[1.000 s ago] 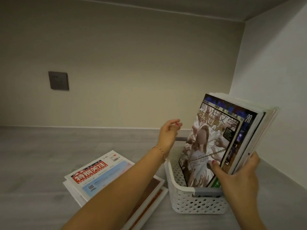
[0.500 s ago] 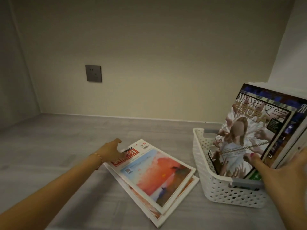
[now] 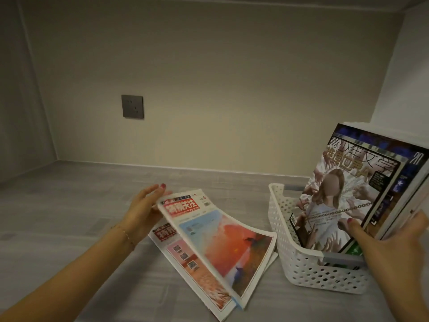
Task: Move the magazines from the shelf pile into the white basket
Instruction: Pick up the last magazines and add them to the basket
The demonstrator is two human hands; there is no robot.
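Note:
A small pile of magazines lies on the grey shelf in front of me. My left hand (image 3: 144, 212) grips the far left edge of the top magazine (image 3: 222, 238), the one with an orange-red cover, and its left side is raised off the one beneath (image 3: 183, 254). To the right stands the white perforated basket (image 3: 301, 263) with several magazines (image 3: 343, 194) upright in it, leaning right. My right hand (image 3: 394, 242) holds that upright bundle at its lower right edge, thumb on the front cover.
A grey wall socket (image 3: 132, 106) sits on the beige back wall. A white side wall (image 3: 404, 77) rises close behind the basket on the right, and another side wall closes the shelf at far left. Bare grey shelf (image 3: 58, 217) stretches left of the pile.
My left hand left the basket, swung left to the pile and has now lifted the top magazine's left edge. My right hand still steadies the upright magazines. The view panned left.

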